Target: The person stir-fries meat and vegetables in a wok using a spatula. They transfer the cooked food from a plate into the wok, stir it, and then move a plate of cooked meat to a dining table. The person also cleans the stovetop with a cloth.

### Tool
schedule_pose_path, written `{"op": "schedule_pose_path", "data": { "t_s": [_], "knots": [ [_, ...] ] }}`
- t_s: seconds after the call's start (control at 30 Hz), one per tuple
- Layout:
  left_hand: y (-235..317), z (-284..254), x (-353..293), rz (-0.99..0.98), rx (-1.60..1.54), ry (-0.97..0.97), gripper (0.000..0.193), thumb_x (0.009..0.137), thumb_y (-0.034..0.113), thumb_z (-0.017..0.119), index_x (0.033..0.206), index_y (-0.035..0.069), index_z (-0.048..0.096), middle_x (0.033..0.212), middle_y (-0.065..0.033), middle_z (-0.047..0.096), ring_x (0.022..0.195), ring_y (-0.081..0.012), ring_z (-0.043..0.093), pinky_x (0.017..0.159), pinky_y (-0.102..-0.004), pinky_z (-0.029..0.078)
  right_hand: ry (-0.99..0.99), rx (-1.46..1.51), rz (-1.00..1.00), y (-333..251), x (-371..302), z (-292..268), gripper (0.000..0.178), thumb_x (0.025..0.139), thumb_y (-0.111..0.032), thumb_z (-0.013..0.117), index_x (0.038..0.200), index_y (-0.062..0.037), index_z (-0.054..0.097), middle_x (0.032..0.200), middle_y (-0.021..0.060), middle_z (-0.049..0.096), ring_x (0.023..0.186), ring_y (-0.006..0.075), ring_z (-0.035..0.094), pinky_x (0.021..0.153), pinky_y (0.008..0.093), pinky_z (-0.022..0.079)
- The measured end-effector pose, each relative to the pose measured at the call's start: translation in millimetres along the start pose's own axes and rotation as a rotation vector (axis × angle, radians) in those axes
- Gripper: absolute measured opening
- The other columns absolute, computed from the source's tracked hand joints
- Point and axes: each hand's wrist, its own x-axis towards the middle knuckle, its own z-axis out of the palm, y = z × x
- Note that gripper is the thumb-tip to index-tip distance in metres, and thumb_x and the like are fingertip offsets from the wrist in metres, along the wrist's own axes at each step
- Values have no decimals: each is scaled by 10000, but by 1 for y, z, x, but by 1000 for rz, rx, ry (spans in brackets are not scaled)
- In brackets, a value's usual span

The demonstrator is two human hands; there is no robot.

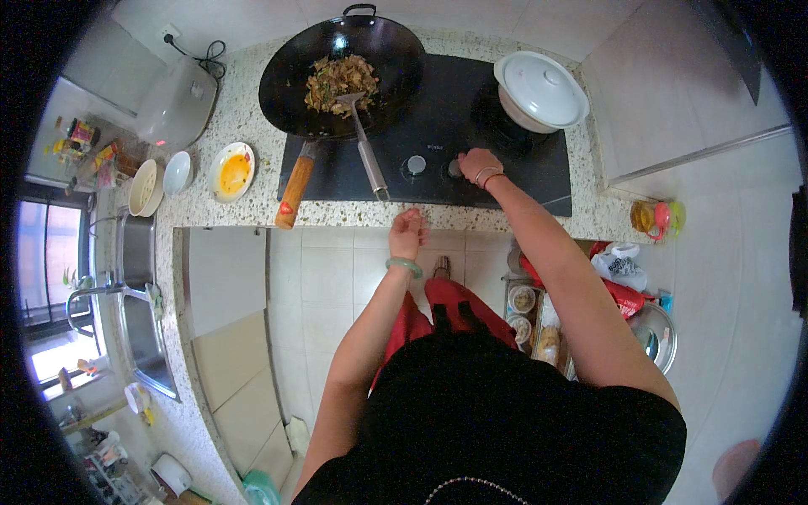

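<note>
My right hand (481,165) is closed on the right-hand knob (455,168) of the black cooktop (454,93), and its fingers cover part of that knob. A matching grey knob (417,164) sits to its left, untouched. My left hand (408,229) hangs just off the counter's front edge, empty, its fingers loosely bent and slightly blurred. On the left burner stands a black wok (290,80) with cooked, chopped brown food (341,82) in it. A metal spatula (364,151) rests in the food, its handle over the cooktop. The wok's wooden handle (296,189) points toward me.
A lidded white pot (543,91) stands on the right burner. Left on the speckled counter (244,118) are a plate with yellow-orange liquid (232,172), a small bowl (178,173) and a beige strainer-like bowl (146,188). The sink (145,332) lies farther left. Bags and containers (619,278) sit low at right.
</note>
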Motion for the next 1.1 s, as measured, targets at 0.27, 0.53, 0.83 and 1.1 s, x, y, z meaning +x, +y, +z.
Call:
{"op": "schedule_pose_path", "data": {
  "t_s": [0.27,0.53,0.83,1.1],
  "knots": [
    [22,-13,-27,-78,54,85,279,846,370,634,794,106,561,760,-25,629,639,-91,583,482,-226,441,-52,766,125,-7,-93,-15,644,908,-537,365,535,-51,560,493,70,558,401,182,515,476,339,430],
    [6,-47,-47,210,-63,58,187,849,189,638,694,96,588,725,22,612,615,-52,513,515,-200,395,-218,1239,95,-56,-184,60,341,873,-340,566,661,-73,561,617,31,584,451,74,474,377,231,331],
    [60,-127,-98,538,3,557,314,855,306,629,1093,103,610,1006,3,605,794,-88,550,654,-238,446,-692,1297,-168,-171,-222,113,309,871,-245,576,1130,-76,578,1033,41,596,817,139,567,663,271,442],
    [116,-253,-155,446,80,552,619,850,310,626,1362,77,366,1157,-129,569,1118,-209,497,963,-308,363,-1130,1262,-393,-317,-277,142,627,890,-549,445,1356,-135,384,1330,17,433,1100,167,465,842,343,417]
  ]
}}
